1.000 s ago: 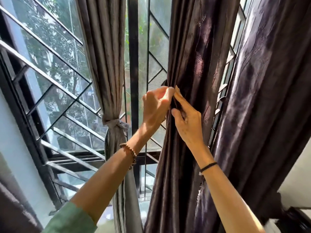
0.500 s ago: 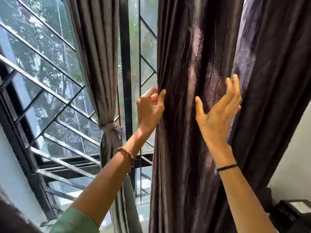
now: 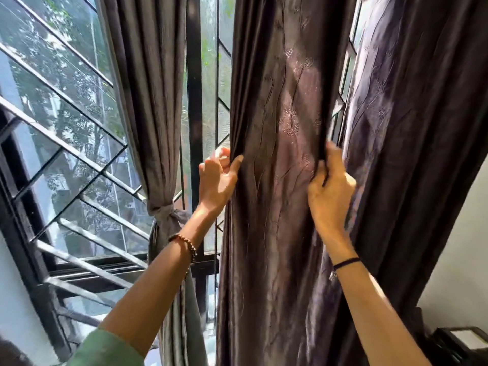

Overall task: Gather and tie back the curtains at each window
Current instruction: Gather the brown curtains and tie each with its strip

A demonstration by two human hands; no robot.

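Right hand (image 3: 330, 196), flat earlier, is now gripping the right fold of the dark brown embroidered satin curtain (image 3: 274, 233). Left hand (image 3: 217, 180) is pinching its left edge; curtain is hanging vertically between both.

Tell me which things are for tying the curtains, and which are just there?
For the job: dark brown embroidered curtain, gripped by left hand and right hand; grey knotted curtain; dark purple embroidered curtain.
Just there: black metal window frame; brown beaded bracelet.
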